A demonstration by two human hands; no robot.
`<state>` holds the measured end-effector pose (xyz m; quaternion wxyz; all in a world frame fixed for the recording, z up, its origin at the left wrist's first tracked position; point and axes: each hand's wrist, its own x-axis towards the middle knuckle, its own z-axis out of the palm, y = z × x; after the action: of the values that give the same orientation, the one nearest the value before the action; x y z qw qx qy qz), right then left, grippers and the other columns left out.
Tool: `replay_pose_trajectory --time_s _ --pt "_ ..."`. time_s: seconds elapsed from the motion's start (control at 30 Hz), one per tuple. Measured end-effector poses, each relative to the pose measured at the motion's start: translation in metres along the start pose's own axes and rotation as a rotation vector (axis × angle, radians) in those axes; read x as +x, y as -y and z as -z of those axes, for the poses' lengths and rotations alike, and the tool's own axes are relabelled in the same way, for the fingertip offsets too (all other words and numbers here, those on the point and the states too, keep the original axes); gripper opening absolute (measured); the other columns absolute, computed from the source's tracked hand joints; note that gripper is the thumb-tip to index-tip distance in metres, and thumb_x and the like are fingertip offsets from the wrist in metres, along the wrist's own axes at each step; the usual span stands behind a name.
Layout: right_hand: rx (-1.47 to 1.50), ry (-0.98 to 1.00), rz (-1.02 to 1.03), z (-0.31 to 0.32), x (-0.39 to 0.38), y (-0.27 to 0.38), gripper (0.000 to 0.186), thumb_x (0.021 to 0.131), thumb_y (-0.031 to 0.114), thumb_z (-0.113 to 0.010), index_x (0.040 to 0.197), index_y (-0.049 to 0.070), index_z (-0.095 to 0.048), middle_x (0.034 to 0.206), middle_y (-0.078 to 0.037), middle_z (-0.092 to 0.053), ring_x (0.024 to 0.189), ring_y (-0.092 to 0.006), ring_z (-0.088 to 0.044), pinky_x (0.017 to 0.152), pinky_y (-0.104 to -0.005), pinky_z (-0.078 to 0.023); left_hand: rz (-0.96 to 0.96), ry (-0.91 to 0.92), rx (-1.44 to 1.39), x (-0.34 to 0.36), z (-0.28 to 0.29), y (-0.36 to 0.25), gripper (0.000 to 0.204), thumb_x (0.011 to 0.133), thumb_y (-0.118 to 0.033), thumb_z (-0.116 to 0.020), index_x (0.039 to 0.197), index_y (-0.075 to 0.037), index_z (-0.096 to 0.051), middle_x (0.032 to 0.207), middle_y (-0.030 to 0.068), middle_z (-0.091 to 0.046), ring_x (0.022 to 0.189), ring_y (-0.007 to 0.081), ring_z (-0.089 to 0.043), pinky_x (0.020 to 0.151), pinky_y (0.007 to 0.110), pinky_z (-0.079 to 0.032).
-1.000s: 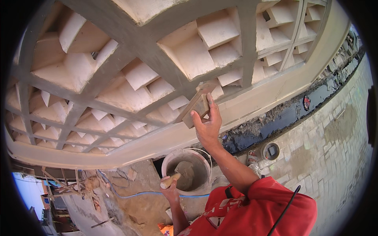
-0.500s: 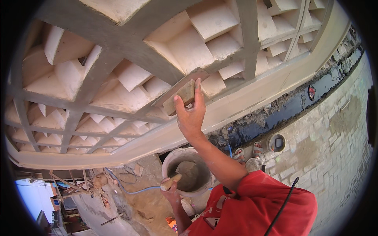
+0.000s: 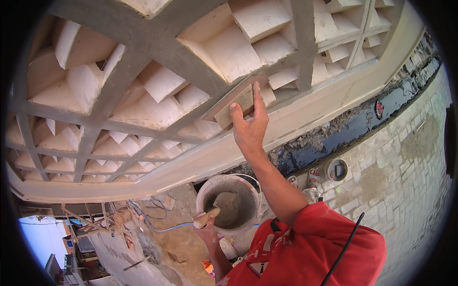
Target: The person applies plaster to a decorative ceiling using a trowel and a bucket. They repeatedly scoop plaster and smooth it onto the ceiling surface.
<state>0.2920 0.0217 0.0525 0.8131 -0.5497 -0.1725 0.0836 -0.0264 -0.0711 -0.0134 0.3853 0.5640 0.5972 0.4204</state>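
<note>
My right hand [image 3: 251, 128] is closed on a plastering float [image 3: 237, 104] with a worn wooden grip. The float's flat blade lies against a grey, plastered rib of the patterned breeze-block wall [image 3: 164, 35], just above its pale bottom ledge. Lower down, my left hand [image 3: 208, 234] grips a trowel by its pale wooden handle [image 3: 207, 217]. The trowel's grey, mortar-coated blade [image 3: 226, 205] hangs over the mouth of a round bucket [image 3: 206, 190]. Grey mix shows inside the bucket.
A muddy drainage ditch [image 3: 312, 155] with dark water runs beside the wall's foot. Grey paving [image 3: 381, 190] borders it. Beside a pair of sandalled feet [image 3: 313, 179] stands a smaller bucket [image 3: 337, 170]. A blue hose [image 3: 167, 230] crosses the dirt near the large bucket.
My right hand has slid the float rightward and slightly up along the rib. The trowel in my left hand stays over the bucket, nearly unmoved.
</note>
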Motion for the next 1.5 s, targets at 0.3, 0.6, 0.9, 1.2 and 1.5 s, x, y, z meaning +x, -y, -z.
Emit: replay_pose_trajectory --time_s 0.3,0.6,0.9,1.2,1.5 --pt "-0.042 0.133 -0.015 0.021 -0.024 0.0 0.065 0.083 0.013 -0.062 0.14 -0.008 -0.037 0.103 -0.023 -0.055 0.096 -0.0313 -0.058 0.083 -0.04 -0.046 0.003 0.01 -0.044 0.006 0.0 0.013 0.029 0.073 0.003 -0.07 0.098 0.001 -0.057 0.093 0.0073 -0.056 0.084 0.0151 -0.055 0.078 0.029 -0.046" --pt "-0.158 0.215 -0.04 -0.004 -0.024 0.015 0.064 0.08 0.01 -0.064 0.138 -0.006 -0.041 0.106 -0.023 -0.057 0.095 -0.0304 -0.06 0.082 -0.0386 -0.048 -0.001 0.053 -0.03 0.015 -0.005 0.009 0.029 0.074 0.005 -0.069 0.1 0.001 -0.057 0.094 0.0075 -0.056 0.085 0.0152 -0.055 0.078 0.03 -0.046" --pt "-0.021 -0.094 0.114 0.035 0.039 0.0 0.063 0.08 0.008 -0.062 0.137 -0.008 -0.041 0.104 -0.024 -0.058 0.092 -0.0326 -0.059 0.083 -0.0399 -0.047 -0.011 0.086 -0.015 0.018 -0.01 0.006 0.028 0.074 0.004 -0.07 0.099 0.001 -0.057 0.094 0.008 -0.057 0.085 0.0156 -0.056 0.078 0.03 -0.047" --pt "-0.033 0.116 0.005 0.041 -0.005 0.005 0.061 0.081 0.01 -0.061 0.137 -0.008 -0.042 0.1 -0.023 -0.057 0.091 -0.0325 -0.059 0.083 -0.0405 -0.047 -0.009 0.136 -0.012 0.027 -0.017 0.007 0.028 0.073 0.003 -0.07 0.098 0.001 -0.058 0.093 0.0073 -0.057 0.084 0.0151 -0.055 0.077 0.029 -0.046" --pt "-0.204 0.103 0.075 0.019 0.007 0.008 0.062 0.08 0.011 -0.063 0.135 -0.01 -0.043 0.107 -0.027 -0.057 0.095 -0.0371 -0.059 0.086 -0.0423 -0.047 -0.02 0.136 -0.016 0.029 -0.022 0.001 0.028 0.073 0.004 -0.07 0.098 0.0 -0.058 0.092 0.0069 -0.057 0.084 0.0146 -0.055 0.076 0.029 -0.046"
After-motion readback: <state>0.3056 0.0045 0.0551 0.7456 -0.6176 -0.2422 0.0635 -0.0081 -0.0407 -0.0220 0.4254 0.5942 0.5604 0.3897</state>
